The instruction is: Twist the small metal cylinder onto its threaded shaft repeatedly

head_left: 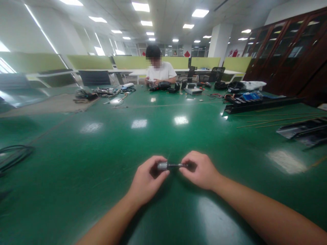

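In the head view, grips the cylinder [162,166] in the left hand [144,182], clamped on it by fingers at its far side and thumb at its near side. Pinches the thin dark rod [175,165] near its right end in the right hand [201,172], with thumb and fingertips closed on it. Holds both in line, roughly level, over the near middle of the green table [114,136], with a stretch of rod showing between the hands. Cannot tell how cylinder and rod are joined. At the left edge, shows a coiled black cable [16,156]; farther back, a clutter of cables [109,92] and a tan sheet [51,104]. Across the table, shows a person [162,71] in a white shirt, with both hands near each other behind a black tool [160,86]; too small to tell what is in them. To the right of the tool, shows a white box [193,89]; toward the right edge, a long black rail [260,103], thin sticks [278,120] and dark channels [304,131]. Behind on the right, shows a dark wooden cabinet [288,51].
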Tool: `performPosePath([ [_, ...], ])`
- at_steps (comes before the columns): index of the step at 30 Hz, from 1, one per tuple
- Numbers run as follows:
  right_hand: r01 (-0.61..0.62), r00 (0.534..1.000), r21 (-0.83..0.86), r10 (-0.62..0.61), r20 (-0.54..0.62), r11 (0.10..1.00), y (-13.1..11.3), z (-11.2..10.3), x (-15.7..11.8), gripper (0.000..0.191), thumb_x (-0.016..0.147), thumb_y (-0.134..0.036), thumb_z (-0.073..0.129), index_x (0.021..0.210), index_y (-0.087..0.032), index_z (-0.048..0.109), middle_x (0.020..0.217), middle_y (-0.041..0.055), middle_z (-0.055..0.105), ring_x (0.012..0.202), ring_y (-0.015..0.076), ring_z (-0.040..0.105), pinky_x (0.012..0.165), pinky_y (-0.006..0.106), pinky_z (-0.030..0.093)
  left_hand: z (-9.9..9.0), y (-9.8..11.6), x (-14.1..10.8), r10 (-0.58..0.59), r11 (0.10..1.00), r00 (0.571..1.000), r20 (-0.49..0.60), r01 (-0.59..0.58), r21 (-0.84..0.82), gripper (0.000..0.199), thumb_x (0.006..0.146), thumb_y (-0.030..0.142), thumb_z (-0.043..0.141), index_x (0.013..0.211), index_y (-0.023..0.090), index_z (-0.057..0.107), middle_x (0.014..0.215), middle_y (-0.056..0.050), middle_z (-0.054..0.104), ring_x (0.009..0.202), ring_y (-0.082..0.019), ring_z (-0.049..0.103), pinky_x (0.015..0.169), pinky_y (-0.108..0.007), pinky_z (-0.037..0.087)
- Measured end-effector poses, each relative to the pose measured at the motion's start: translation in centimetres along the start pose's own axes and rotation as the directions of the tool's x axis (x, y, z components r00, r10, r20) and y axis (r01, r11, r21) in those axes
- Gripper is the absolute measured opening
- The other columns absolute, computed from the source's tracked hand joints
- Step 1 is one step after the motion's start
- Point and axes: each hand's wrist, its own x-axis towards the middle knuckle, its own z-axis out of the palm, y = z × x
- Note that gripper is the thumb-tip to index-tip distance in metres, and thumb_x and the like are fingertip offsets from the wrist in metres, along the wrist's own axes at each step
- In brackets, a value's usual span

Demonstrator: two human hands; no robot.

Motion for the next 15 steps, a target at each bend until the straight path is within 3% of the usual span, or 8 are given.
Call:
performPosePath([
  [15,0.001,1.000,-0.006,-0.001,0.006,1.000,-0.09,-0.10,0.02,0.006,0.075,-0.018,0.072,0.079,-0.020,0.068,0.077,0.0021,0.069,0.074,0.0184,0.062,0.070,0.030,0.047,-0.11,-0.19,0.06,0.004,1.000,1.000,-0.001,-0.004,0.010,0.021,0.083,0.025,0.068,0.103,0.022,0.064,0.100,-0.001,0.067,0.089,-0.018,0.062,0.081,-0.029,0.047],
])
